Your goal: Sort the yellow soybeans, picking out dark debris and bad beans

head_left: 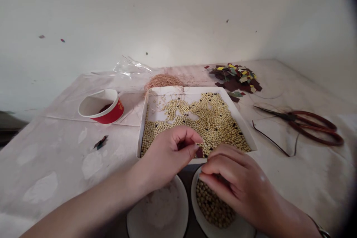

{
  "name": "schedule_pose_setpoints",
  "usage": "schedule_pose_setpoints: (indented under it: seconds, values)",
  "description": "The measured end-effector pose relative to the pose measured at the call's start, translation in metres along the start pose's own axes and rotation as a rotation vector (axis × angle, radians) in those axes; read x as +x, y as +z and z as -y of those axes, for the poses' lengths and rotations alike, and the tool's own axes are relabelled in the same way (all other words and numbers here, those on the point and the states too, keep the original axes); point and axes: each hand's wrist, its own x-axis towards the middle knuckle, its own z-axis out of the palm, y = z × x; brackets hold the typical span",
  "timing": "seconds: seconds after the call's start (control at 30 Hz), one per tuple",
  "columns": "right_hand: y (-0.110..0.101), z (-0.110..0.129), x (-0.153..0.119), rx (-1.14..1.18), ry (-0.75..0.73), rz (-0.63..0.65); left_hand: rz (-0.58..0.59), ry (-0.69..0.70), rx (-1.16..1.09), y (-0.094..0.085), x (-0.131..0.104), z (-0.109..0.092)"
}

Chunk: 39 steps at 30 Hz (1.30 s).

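Note:
My left hand (pixel 170 152) is over the near edge of a white box (pixel 240 113), with thumb and forefinger pinched on a small dark red piece (pixel 199 152). Small pale yellow beads, with a few black ones among them, cover much of the box's bottom. Beside it, my right hand (pixel 237 182) hangs above a white bowl (pixel 196 212) of larger olive-gold beads (pixel 214 208). Its thumb and fingers are pressed together; whatever they hold is too small to make out. Below my left wrist is a second white bowl (pixel 158 212) with a pale, stained inside.
At left are a red and white paper cup (pixel 110 113) and a dark scrap (pixel 100 142). Behind the box lie a copper-coloured wire bundle (pixel 163 81) and clear plastic (pixel 131 67). Dark and yellow scraps (pixel 237 76), scissors (pixel 306 121) and a dark strip (pixel 270 139) are at right.

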Motion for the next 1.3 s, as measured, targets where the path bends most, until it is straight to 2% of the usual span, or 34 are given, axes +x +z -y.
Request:
schedule_pose_setpoints:
  seconds: [0.1,0.23,0.37,0.53,0.8,0.87,0.97,1.03,1.13,1.3]
  values:
    - [-0.007,-0.006,0.000,-0.031,-0.016,-0.023,-0.035,-0.007,0.069,-0.002,0.003,0.002]
    - [-0.012,-0.028,-0.001,-0.192,0.193,-0.161,-0.032,-0.039,0.088,-0.004,0.007,0.005]
    - [-0.008,-0.054,-0.004,-0.300,0.435,-0.042,0.001,-0.024,0.107,-0.005,0.008,0.006]
    - [-0.004,-0.067,-0.008,-0.280,0.496,0.092,0.013,0.004,0.205,-0.004,0.008,0.007]
    - [-0.004,-0.070,-0.007,-0.249,0.506,0.186,0.054,0.006,0.299,-0.003,0.009,0.010]
    - [-0.004,-0.069,-0.006,-0.244,0.519,0.160,0.059,0.003,0.305,-0.003,0.009,0.011]
    - [-0.005,-0.059,-0.002,-0.221,0.500,0.035,0.060,0.001,0.290,-0.003,0.010,0.011]
    - [-0.005,-0.046,0.000,-0.185,0.438,-0.061,0.055,-0.002,0.273,-0.002,0.010,0.011]
    - [-0.004,-0.022,0.001,-0.124,0.270,-0.143,0.066,-0.007,0.210,0.000,0.009,0.008]
    - [0.006,0.003,-0.002,-0.001,0.090,-0.128,0.117,-0.016,0.094,0.002,0.002,0.004]
